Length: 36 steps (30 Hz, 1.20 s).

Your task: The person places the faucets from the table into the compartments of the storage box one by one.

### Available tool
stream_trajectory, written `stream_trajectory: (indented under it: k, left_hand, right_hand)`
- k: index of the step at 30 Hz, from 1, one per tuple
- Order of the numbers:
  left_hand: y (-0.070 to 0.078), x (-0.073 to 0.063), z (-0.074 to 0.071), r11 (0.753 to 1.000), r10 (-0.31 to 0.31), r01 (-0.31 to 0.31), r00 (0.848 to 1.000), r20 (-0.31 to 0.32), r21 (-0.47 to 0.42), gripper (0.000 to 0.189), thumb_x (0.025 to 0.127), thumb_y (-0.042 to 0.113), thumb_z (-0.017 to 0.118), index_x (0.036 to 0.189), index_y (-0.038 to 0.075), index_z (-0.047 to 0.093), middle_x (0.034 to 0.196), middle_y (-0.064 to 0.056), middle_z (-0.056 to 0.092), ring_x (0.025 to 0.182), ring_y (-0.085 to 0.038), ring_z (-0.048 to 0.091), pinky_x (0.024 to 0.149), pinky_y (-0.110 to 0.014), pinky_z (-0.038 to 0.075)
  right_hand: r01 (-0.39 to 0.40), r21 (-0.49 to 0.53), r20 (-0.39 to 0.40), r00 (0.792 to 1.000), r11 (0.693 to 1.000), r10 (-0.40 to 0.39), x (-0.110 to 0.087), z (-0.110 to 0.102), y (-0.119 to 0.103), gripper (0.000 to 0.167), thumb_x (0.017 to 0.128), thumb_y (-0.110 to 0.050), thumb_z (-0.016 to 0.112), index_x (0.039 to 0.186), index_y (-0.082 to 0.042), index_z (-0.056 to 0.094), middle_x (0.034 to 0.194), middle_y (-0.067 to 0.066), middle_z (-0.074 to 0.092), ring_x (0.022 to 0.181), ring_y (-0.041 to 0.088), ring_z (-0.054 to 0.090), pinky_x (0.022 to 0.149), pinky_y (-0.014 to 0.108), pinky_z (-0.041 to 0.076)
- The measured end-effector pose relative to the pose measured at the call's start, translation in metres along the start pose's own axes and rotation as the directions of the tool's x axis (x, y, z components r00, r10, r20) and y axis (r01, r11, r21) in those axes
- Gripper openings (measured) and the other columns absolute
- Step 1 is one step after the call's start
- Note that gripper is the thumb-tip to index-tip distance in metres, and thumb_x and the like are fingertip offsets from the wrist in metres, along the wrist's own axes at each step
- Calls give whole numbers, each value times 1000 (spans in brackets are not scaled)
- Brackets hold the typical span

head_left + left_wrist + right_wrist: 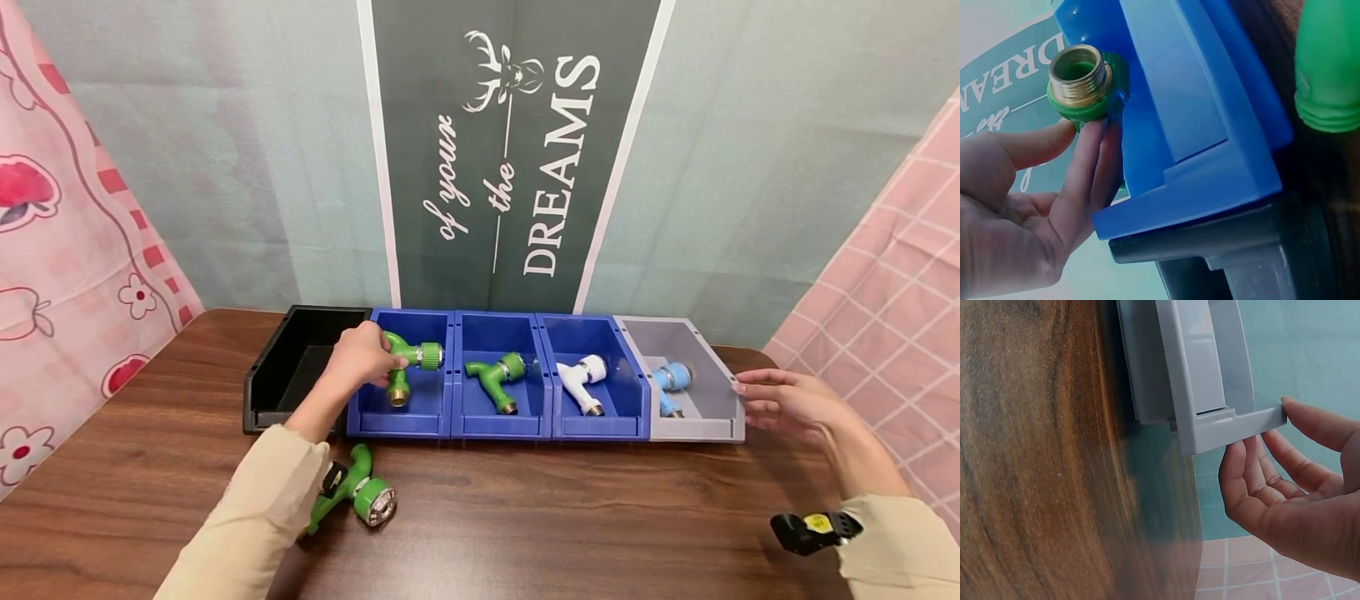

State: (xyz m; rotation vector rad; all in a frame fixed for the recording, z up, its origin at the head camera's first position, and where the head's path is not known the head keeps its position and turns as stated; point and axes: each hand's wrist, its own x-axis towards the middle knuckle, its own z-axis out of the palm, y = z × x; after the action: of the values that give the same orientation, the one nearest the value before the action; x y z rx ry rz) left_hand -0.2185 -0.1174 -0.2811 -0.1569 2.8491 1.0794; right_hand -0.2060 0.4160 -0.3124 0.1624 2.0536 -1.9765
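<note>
My left hand (365,354) pinches a green tap (408,357) between thumb and fingers, inside the leftmost blue bin (405,427). In the left wrist view, its threaded brass end (1079,75) points out above the fingertips. My right hand (802,408) is at the right end of the row, holding the side wall of the grey bin (693,429). Its thumb lies at the wall's top edge and the bent fingers are against the outside, as the right wrist view shows. A light blue tap (672,379) lies in that grey bin.
Another green tap (495,379) lies in the middle blue bin, and a white tap (581,382) in the right blue one. A black bin (262,375) ends the row at left. On the wooden table (525,525), a larger green tap (367,492) lies partly behind my left sleeve.
</note>
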Motion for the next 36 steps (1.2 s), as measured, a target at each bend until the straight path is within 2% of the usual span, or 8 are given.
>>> stream_trajectory:
  k: [5,14,22,28,36]
  left_hand:
    - [1,0,1,1000,-10,10,1000,-7,5,21,80,11,71,84,-5,57,83,-19,60,62,-23,66,59,-31,55]
    - [-1,0,3,1000,9,-9,1000,-5,2,19,79,9,71,80,-5,58,79,-19,60,58,-21,65,59,-31,55]
    - [-2,2,5,1000,27,-26,999,32,-9,13,79,5,69,76,-2,59,63,-13,64,58,-18,66,67,-32,54]
    - [-2,1,3,998,3,0,999,51,-57,12,80,3,68,81,-5,59,67,-14,65,57,-18,65,63,-32,55]
    - [-1,-4,-4,996,21,-16,998,58,-90,18,82,1,66,92,-10,56,83,-22,63,57,-18,64,56,-29,55]
  right_hand:
    - [8,-8,11,1000,1000,-8,0,-1,0,20,90,-4,56,83,-20,65,80,-1,64,72,16,63,64,32,54]
    - [18,-8,24,1000,1000,-17,0,-2,1,20,90,-4,55,84,-20,65,80,-1,64,72,16,63,64,32,54]
    - [34,6,40,999,999,-34,1,-3,3,21,91,-2,54,85,-19,65,81,1,65,72,16,64,64,33,54]
    - [27,8,35,999,1000,-27,1,-3,4,21,91,-2,54,84,-19,65,80,0,65,72,16,64,64,33,54]
    - [29,29,48,998,999,-31,1,-4,3,22,91,-2,54,84,-19,66,80,1,65,72,16,64,64,33,54]
